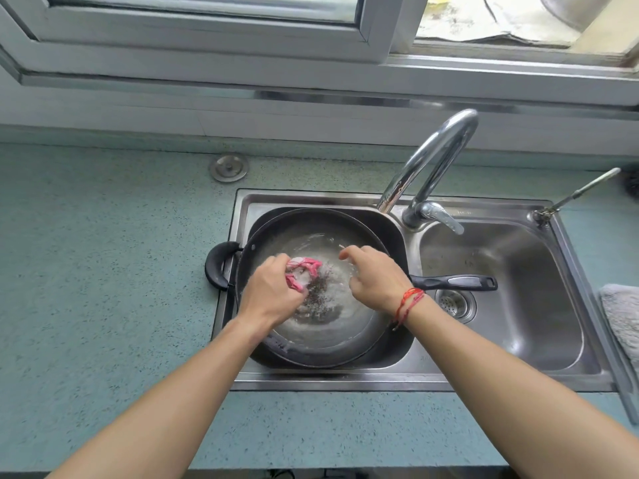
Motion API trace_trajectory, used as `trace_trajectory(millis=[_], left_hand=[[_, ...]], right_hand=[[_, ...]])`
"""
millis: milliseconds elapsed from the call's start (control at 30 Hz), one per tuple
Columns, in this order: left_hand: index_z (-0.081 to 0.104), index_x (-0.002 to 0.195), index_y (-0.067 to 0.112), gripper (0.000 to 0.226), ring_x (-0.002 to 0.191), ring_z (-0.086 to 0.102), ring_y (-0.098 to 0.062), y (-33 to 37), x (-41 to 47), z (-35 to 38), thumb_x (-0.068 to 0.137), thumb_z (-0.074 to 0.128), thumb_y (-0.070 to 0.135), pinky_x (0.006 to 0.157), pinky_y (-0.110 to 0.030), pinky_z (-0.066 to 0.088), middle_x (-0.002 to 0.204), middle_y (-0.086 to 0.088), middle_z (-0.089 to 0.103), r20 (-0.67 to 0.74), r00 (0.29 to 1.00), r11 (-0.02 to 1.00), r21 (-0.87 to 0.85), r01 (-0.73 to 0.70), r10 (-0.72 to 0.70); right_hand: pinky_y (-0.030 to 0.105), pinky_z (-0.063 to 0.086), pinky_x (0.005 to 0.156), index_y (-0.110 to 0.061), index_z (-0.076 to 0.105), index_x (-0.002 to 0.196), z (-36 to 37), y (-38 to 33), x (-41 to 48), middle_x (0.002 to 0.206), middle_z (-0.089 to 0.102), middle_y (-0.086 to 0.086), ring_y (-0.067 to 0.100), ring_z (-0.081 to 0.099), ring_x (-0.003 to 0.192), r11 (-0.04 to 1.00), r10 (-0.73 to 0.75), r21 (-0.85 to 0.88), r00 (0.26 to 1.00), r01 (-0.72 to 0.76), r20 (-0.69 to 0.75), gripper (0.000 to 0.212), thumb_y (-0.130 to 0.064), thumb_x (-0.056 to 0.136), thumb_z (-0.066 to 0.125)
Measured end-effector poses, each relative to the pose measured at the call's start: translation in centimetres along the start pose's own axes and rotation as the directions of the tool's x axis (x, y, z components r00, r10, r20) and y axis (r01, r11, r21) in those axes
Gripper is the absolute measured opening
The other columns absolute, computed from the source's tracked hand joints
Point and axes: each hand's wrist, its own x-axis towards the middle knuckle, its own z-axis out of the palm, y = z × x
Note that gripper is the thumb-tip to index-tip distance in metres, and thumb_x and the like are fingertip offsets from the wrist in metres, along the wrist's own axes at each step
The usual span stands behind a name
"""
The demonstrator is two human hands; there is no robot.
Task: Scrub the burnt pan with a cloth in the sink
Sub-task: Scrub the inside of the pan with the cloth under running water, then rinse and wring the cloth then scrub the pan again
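Black pan (325, 335) lies crosswise, handle (453, 282) pointing right.

Nothing really legible here, tbh. There's a faint stamped mark on the sink (484, 207) rim just right of the faucet (439, 160) base. There's another on the front rim, straight down from the faucet, but both are too blurry to read.
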Motion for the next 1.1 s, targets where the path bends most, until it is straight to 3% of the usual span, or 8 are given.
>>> trace_trajectory(millis=[233,533,700,767,867,933,1033,1100], left_hand=[[0.061,0.099,0.015,0.026,0.074,0.059,-0.019,-3.8,2.0,-3.8,0.078,0.073,0.024,0.058,-0.027,0.043,0.089,-0.004,0.064,-0.124,0.951,0.957,-0.087,0.276,-0.285],[0.067,0.108,0.005,0.04,0.097,0.06,-0.034,-7.4,3.4,-7.0,0.076,0.075,0.027,0.081,-0.036,0.045,0.1,-0.017,0.067,-0.282,0.794,0.843,-0.188,0.504,-0.538],[0.066,0.091,0.013,0.027,0.094,0.062,-0.03,-8.7,3.1,-7.0,0.072,0.079,0.026,0.076,-0.034,0.047,0.094,-0.015,0.067,-0.233,0.723,0.752,-0.329,0.571,-0.65],[0.067,0.085,0.013,0.025,0.09,0.065,-0.028,-9.2,3.0,-6.8,0.07,0.082,0.026,0.076,-0.035,0.051,0.09,-0.012,0.068,-0.191,0.712,0.718,-0.392,0.575,-0.675],[0.066,0.079,0.019,0.024,0.088,0.066,-0.025,-9.4,3.1,-6.5,0.065,0.085,0.023,0.083,-0.038,0.055,0.092,-0.008,0.07,-0.142,0.699,0.672,-0.458,0.581,-0.701],[0.071,0.093,0.013,0.035,0.086,0.066,-0.023,-9.7,3.3,-6.4,0.062,0.086,0.022,0.079,-0.033,0.053,0.097,-0.008,0.071,-0.124,0.679,0.638,-0.497,0.589,-0.723],[0.07,0.105,0.006,0.044,0.081,0.064,-0.019,-9.6,3.5,-6.4,0.066,0.086,0.017,0.074,-0.027,0.05,0.101,-0.009,0.071,-0.114,0.67,0.617,-0.525,0.586,-0.733],[0.068,0.103,0.007,0.037,0.07,0.059,-0.013,-9.5,3.6,-6.3,0.07,0.084,0.013,0.06,-0.016,0.049,0.099,-0.008,0.069,-0.114,0.68,0.616,-0.55,0.563,-0.724]], right_hand=[[0.032,0.049,0.086,-0.025,0.065,0.111,-1.6,5.3,-1.3,0.087,0.064,-0.003,0.024,0.062,0.094,0.925,0.355,0.196,0.924,-0.325,-0.144,0.033,-0.016,0.079,0.06],[0.034,0.045,0.097,-0.016,0.071,0.082,-2.9,11.8,-5.0,0.096,0.073,0.013,0.033,0.062,0.104,0.553,0.811,0.557,0.554,-0.62,-0.187,0.014,-0.029,0.084,0.065],[0.045,0.06,0.077,-0.014,0.062,0.057,-2.4,13.7,-6.3,0.052,0.066,0.005,0.031,0.071,0.068,0.325,0.921,0.737,0.377,-0.593,-0.103,0.032,-0.043,0.069,0.069],[0.042,0.062,0.067,-0.013,0.058,0.061,-2.1,13.9,-6.7,0.054,0.063,0.008,0.027,0.069,0.056,0.245,0.94,0.774,0.338,-0.583,-0.043,0.031,-0.037,0.076,0.073],[0.031,0.057,0.054,-0.005,0.059,0.072,-1.5,14.4,-6.9,0.065,0.063,0.013,0.025,0.063,0.055,0.129,0.938,0.815,0.337,-0.565,0.085,0.035,-0.036,0.082,0.071],[0.026,0.055,0.046,-0.004,0.061,0.082,-1.1,14.8,-6.7,0.074,0.065,0.014,0.022,0.063,0.059,0.051,0.909,0.855,0.379,-0.516,0.174,0.033,-0.036,0.086,0.068],[0.028,0.05,0.056,-0.01,0.061,0.095,-0.5,15.0,-6.2,0.084,0.067,0.011,0.022,0.066,0.071,-0.083,0.846,0.915,0.458,-0.395,0.274,0.023,-0.031,0.09,0.067],[0.026,0.052,0.056,-0.011,0.063,0.098,-0.2,15.1,-5.9,0.087,0.069,0.011,0.022,0.07,0.075,-0.141,0.814,0.931,0.496,-0.336,0.302,0.02,-0.029,0.09,0.069]])
